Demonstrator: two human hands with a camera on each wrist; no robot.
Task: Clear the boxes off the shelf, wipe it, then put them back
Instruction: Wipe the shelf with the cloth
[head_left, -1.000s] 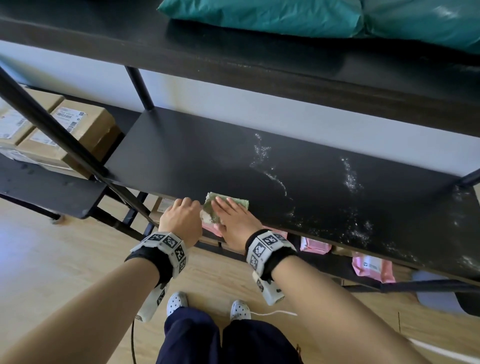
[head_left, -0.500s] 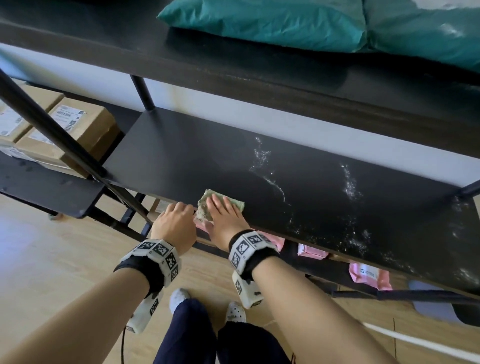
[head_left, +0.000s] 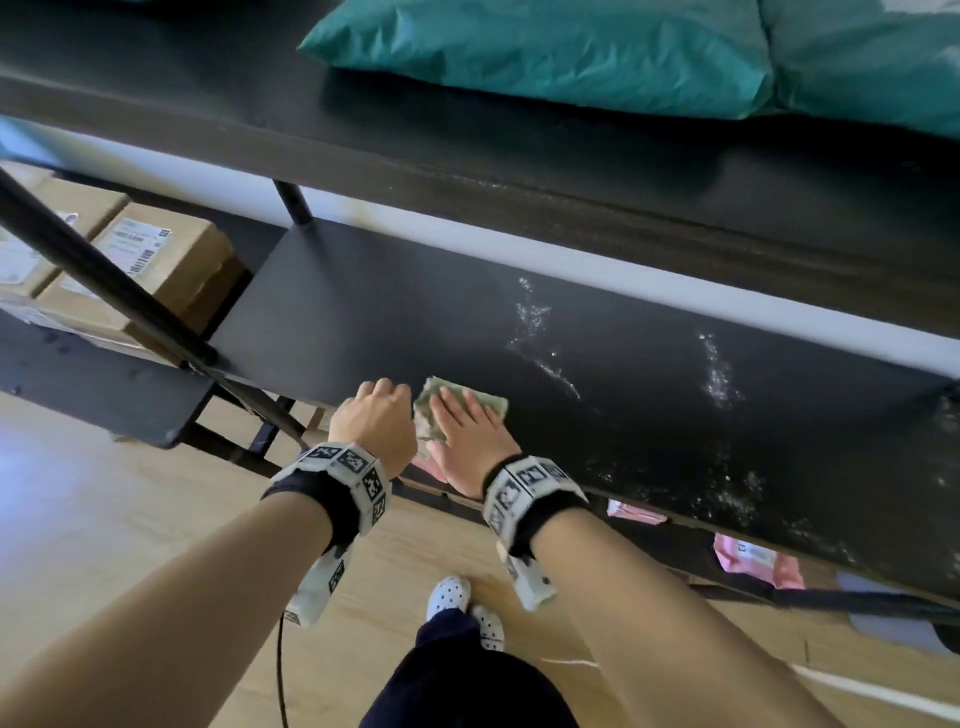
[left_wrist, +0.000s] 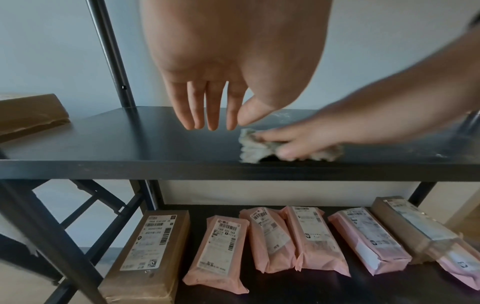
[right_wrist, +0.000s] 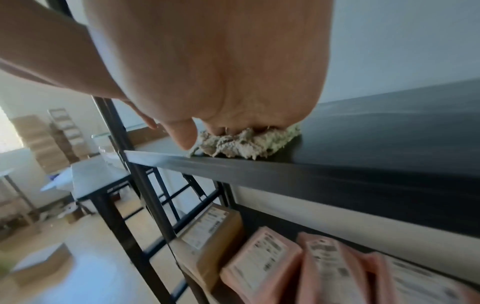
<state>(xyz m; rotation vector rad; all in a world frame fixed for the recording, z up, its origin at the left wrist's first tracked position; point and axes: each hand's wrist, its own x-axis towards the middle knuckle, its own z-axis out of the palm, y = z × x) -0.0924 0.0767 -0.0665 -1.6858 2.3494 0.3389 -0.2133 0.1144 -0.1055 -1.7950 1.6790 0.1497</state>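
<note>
The black shelf (head_left: 363, 312) carries no boxes and shows white dust streaks (head_left: 535, 322) in the middle and to the right. My right hand (head_left: 460, 410) lies flat on a greenish-grey cloth (head_left: 493, 402) at the shelf's front edge, its straight fingers pressing it down. The cloth (left_wrist: 250, 148) is bunched under that hand (left_wrist: 293, 144) in the left wrist view. My left hand (head_left: 374, 410) hovers just left of the cloth, its fingers (left_wrist: 210, 111) hanging loose over the shelf and holding nothing. Cardboard boxes (head_left: 156, 260) stand on the neighbouring shelf at the left.
Teal bags (head_left: 545, 57) lie on the shelf above, which overhangs the work area. A diagonal black brace (head_left: 104, 280) crosses at the left. On the lower shelf sit several pink parcels (left_wrist: 259, 236) and a brown box (left_wrist: 148, 253). Wooden floor lies below.
My right hand has slid the cloth a little along the front edge, ending slightly nearer the middle dust streak. The left hand has stayed beside it.
</note>
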